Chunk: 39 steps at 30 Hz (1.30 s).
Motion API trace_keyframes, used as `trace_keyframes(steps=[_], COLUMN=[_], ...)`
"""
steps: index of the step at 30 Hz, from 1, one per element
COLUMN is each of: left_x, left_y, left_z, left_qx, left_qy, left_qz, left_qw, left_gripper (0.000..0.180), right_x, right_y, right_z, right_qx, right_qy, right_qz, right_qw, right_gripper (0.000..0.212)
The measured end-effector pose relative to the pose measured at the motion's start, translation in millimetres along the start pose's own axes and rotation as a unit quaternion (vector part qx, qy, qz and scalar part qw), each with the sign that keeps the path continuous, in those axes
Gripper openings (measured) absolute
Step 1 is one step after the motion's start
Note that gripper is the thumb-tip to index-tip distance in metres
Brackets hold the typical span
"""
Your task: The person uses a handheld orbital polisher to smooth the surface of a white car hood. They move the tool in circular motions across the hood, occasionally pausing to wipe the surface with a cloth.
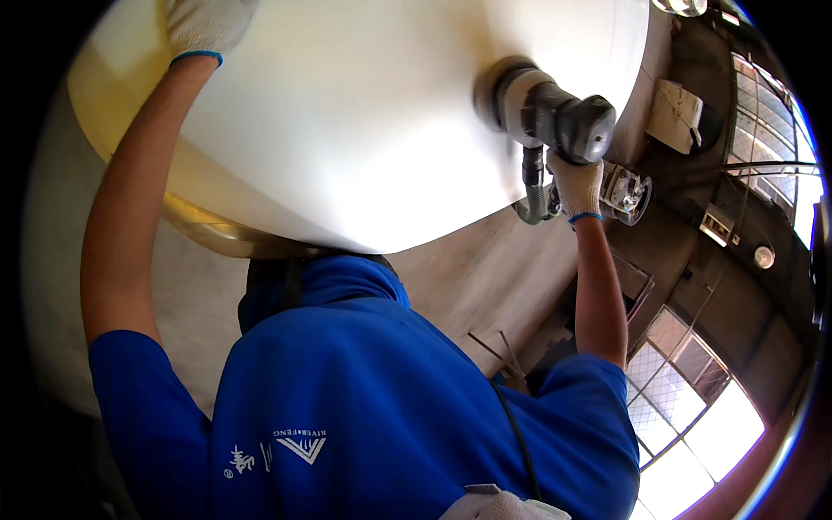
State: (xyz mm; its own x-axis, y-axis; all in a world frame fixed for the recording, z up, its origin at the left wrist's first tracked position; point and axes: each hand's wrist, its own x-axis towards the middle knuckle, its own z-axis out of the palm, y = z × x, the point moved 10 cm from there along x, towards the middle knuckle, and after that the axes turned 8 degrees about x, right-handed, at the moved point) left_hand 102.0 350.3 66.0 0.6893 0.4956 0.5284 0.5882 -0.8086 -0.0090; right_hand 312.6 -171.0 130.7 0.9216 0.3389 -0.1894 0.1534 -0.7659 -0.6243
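Head view: white curved shell (pixel 347 130) being sanded.
Pneumatic sander (pixel 555 117) clenched by R hand (pixel 576 186) (disc on shell); L hand (pixel 204 26) grip cropped, cannot tell.

Strong daylight from the windows (pixel 693 416) at lower right of the frame; panes blown out to near white, no detail in them. A second window strip (pixel 763 121) at upper right is also overexposed. The big white curved surface (pixel 347 130) across the top is bright with a soft sheen, shading to yellowish toward its left and lower rim. The blue shirt (pixel 364 407) is evenly lit. The left side is dim. Heavy fisheye: black vignette at the corners, window frames bend near the rim. The centre is reasonably sharp; the edges are soft.
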Motion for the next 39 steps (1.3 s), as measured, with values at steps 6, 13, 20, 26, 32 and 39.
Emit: trace_keyframes(steps=[6,13,20,26,32,39], left_x=[4.0,-2.1,-4.0,-1.9,-8.0,-8.0], left_y=[-2.0,-0.3,-1.4,2.2,-2.8,6.3], left_z=[0.5,-3.6,-5.0,-5.9,-7.0,-2.1], left_qx=[-0.002,-0.007,-0.009,-0.011,-0.006,-0.023], left_qy=[0.001,0.006,0.012,0.005,0.006,0.002], left_qz=[0.001,0.000,-0.005,-0.004,-0.006,-0.004], left_qw=[1.000,1.000,1.000,1.000,1.000,1.000], left_gripper=[0.074,0.074,0.074,0.074,0.074,0.074], right_x=[-13.6,-16.5,13.6,14.0,17.5,24.3], right_y=[-5.2,18.9,32.9,6.3,20.8,45.9], right_z=[10.4,4.3,-10.8,-16.7,-11.7,-30.3], right_qx=[-0.049,0.008,-0.007,-0.011,-0.054,-0.031], right_qy=[-0.029,-0.026,0.003,0.012,0.021,0.034], right_qz=[-0.009,0.033,0.030,-0.015,-0.038,0.053], right_qw=[0.998,0.999,1.000,1.000,0.998,0.998], right_gripper=[0.037,0.040,0.022,0.028,0.039,0.030])
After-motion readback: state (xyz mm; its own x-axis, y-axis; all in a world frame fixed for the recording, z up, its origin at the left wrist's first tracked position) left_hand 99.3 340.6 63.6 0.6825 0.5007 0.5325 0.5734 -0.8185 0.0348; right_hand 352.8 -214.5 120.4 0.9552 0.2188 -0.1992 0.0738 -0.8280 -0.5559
